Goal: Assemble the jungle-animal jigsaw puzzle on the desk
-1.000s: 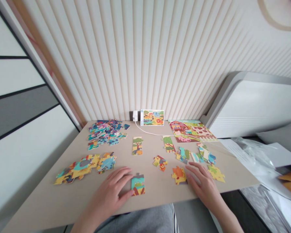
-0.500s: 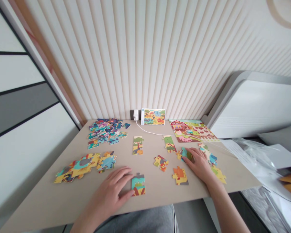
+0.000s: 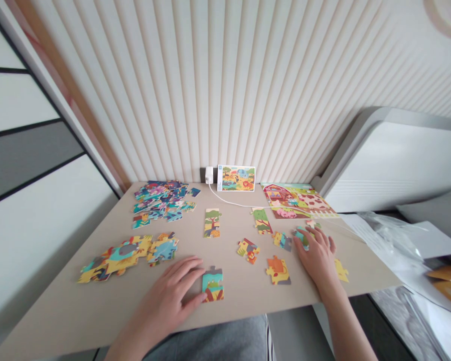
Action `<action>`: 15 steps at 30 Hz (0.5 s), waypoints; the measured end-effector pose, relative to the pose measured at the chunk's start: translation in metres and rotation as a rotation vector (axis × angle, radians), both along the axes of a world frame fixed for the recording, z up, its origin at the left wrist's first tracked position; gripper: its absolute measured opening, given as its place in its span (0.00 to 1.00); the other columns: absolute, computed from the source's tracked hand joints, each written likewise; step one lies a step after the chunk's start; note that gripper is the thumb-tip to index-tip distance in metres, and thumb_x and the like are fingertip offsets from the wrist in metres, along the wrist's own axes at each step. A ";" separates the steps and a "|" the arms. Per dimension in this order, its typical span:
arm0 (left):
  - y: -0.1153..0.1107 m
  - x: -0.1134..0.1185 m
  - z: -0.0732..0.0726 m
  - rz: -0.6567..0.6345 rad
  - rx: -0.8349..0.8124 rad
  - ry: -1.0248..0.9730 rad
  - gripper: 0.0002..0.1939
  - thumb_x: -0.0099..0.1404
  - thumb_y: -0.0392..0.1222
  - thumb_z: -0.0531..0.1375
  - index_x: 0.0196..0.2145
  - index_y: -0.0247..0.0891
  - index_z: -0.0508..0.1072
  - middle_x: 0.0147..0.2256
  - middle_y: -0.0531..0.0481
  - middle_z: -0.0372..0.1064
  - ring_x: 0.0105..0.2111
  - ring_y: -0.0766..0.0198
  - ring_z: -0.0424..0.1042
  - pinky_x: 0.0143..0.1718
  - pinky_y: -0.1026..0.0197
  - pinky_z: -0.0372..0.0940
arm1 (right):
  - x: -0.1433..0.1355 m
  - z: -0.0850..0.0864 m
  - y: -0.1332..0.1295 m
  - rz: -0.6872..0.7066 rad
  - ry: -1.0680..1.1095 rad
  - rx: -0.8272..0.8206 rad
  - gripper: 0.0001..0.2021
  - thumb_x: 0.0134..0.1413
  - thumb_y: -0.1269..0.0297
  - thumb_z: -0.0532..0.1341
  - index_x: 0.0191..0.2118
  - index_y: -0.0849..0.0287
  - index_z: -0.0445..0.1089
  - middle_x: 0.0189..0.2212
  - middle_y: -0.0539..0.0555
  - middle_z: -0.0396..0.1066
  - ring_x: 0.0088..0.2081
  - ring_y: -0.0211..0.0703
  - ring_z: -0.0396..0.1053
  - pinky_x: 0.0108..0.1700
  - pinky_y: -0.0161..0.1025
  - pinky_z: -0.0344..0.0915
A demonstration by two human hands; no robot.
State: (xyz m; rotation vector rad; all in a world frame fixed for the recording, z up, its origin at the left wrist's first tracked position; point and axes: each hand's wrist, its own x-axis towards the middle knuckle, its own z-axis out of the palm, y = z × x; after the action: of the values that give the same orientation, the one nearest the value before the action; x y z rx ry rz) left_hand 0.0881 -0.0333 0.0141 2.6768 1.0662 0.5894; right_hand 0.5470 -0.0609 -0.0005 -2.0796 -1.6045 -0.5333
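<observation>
"Where do my hands sit against the edges?"

"My left hand (image 3: 174, 288) lies flat at lower centre-left, near the counter's (image 3: 244, 296) front edge. Its fingers are loosely spread, fingertips at the left side of the frog piece (image 3: 212, 286)."

"And the right?"

"I have my right hand (image 3: 317, 255) at centre-right, fingers bent over the teal puzzle piece (image 3: 301, 237); I can't tell whether they grip it."

"Room to move?"

"A plain stretch of counter runs between the frog piece and the orange animal piece (image 3: 278, 271). Another lies between the two tree pieces, left (image 3: 212, 223) and right (image 3: 262, 221)."

"What's in the way?"

"The blue-and-yellow piece (image 3: 282, 241) is just left of my right hand, and the lion piece (image 3: 248, 250) farther left. Beyond them, the white cable (image 3: 233, 204) crosses toward the farm puzzle (image 3: 298, 201)."
</observation>
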 end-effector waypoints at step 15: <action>0.000 0.000 0.000 0.009 -0.002 -0.019 0.21 0.71 0.48 0.62 0.61 0.49 0.72 0.63 0.47 0.67 0.63 0.51 0.66 0.64 0.47 0.67 | 0.000 0.002 0.003 0.339 0.086 -0.143 0.22 0.65 0.46 0.60 0.59 0.49 0.73 0.55 0.57 0.76 0.62 0.58 0.67 0.70 0.65 0.49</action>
State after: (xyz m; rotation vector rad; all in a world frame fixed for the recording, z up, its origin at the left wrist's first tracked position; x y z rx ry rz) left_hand 0.0880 -0.0334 0.0145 2.6605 1.0736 0.6146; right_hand 0.5465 -0.0582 0.0013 -1.8399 -1.9382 -0.2150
